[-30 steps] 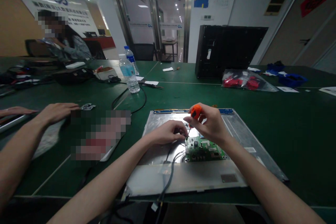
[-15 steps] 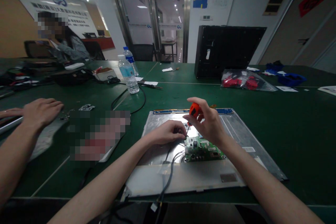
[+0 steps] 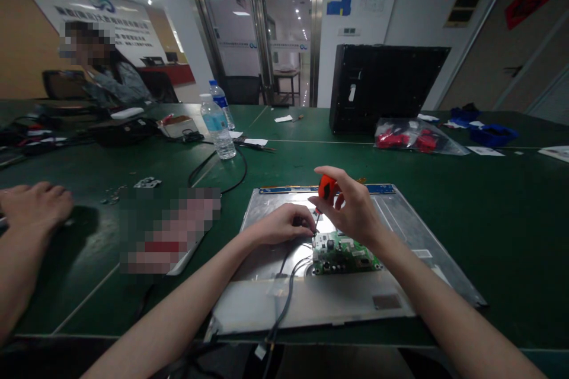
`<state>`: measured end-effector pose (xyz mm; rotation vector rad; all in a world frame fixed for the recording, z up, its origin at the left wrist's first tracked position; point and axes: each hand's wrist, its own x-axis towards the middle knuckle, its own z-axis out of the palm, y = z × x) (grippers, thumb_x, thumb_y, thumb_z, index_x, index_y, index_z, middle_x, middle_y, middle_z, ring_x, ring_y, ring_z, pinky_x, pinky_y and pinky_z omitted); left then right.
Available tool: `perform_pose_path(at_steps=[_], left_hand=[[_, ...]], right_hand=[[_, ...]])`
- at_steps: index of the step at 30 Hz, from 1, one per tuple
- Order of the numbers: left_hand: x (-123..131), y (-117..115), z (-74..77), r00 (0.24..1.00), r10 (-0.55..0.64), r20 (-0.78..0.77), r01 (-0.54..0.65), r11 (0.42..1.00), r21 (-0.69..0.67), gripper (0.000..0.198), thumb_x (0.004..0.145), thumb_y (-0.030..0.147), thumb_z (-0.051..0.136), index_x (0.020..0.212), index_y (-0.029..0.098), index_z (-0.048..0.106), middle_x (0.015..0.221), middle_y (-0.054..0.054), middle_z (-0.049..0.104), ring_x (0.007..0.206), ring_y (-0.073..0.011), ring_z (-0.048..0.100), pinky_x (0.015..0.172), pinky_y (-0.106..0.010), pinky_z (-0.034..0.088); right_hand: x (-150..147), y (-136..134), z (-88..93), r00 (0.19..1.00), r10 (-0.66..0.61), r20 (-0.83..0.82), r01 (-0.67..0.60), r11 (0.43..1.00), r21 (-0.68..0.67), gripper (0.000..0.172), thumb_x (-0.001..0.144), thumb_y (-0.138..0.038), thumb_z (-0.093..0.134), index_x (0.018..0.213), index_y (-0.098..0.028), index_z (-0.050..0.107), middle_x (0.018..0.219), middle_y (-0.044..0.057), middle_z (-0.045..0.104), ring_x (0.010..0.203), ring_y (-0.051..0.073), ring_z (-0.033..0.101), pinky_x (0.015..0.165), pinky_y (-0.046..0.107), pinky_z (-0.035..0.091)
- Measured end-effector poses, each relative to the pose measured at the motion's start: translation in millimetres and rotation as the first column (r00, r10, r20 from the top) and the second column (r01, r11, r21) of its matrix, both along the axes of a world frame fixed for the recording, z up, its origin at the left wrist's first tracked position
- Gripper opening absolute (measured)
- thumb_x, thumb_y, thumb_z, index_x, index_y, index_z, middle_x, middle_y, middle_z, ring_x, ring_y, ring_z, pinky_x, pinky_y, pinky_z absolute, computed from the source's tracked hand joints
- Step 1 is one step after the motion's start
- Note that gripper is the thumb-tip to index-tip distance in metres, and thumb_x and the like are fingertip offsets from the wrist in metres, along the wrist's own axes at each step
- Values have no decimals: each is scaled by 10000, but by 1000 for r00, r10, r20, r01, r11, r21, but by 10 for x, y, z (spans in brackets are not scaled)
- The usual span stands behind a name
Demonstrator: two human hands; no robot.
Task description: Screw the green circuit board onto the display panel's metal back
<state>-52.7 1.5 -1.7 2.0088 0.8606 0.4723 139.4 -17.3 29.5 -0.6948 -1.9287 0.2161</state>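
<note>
A green circuit board [image 3: 344, 253] lies on a silvery metal panel [image 3: 249, 302], which rests flat on the table. My right hand [image 3: 355, 201] grips the red-and-black handle of a screwdriver [image 3: 326, 188] between thumb and fingers. The shaft points down at the board's upper left corner, where its tip is hard to make out. Close beside the tip is my left hand [image 3: 288, 224], its fingers pinched together at that corner; whatever they hold is hidden. Dark cables [image 3: 291, 290] run from the board's left side over the panel's near edge.
Two water bottles [image 3: 219, 130] stand beyond the panel. Further right are a black monitor-like case [image 3: 386, 89] and a plastic bag with red items [image 3: 418, 137]. A co-worker's hand [image 3: 38, 207] is at the left, near small metal parts [image 3: 147, 182]. Another person [image 3: 118, 80] sits behind.
The co-worker's hand at the left has moved leftward and slightly nearer, along with a pale object. My hands and the screwdriver have barely shifted.
</note>
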Motion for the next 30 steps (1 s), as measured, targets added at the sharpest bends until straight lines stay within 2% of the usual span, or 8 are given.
perform_pose_path(at_steps=[4, 10, 18, 24, 30], left_hand=[[-6, 1, -4, 1000, 7, 7, -7, 1000, 4, 29, 759, 168, 693, 769, 142, 688, 751, -4, 641, 709, -147, 569, 659, -243, 421], [-12, -2, -9, 1000, 7, 8, -7, 1000, -11, 33, 747, 167, 687, 754, 142, 667, 706, 11, 622, 670, -136, 542, 635, -237, 408], [-3, -5, 14, 1000, 15, 4, -16, 1000, 12, 21, 740, 155, 687, 742, 143, 670, 712, 9, 623, 672, -138, 554, 642, -239, 424], [-5, -4, -2, 1000, 12, 8, -12, 1000, -1, 19, 736, 135, 674, 749, 138, 660, 700, 11, 615, 670, -140, 545, 640, -244, 409], [11, -18, 29, 1000, 26, -8, -26, 1000, 5, 26, 739, 130, 672, 722, 140, 655, 704, 12, 612, 669, -138, 547, 657, -249, 416]], right_hand=[[14, -15, 12, 1000, 0, 15, 0, 1000, 1, 426, 863, -228, 645, 1262, -231, 494, 835, -12, 625, 604, 102, 542, 545, 244, 479], [11, -54, 53, 999, 37, 15, -35, 995, -88, 533, 870, -139, 551, 1383, -223, 435, 911, 16, 655, 615, 103, 571, 583, 258, 509], [19, -20, -7, 999, -23, 37, 24, 1000, -17, 448, 866, -258, 650, 1288, -249, 502, 881, 0, 624, 601, 100, 534, 550, 247, 481], [15, -60, 42, 999, 27, 42, -23, 995, -95, 535, 866, -155, 556, 1380, -234, 433, 910, 12, 633, 629, 108, 575, 569, 254, 494], [18, -17, -1, 998, -52, 19, 53, 999, -14, 420, 852, -257, 669, 1242, -241, 512, 842, -16, 614, 548, 82, 493, 531, 239, 458]])
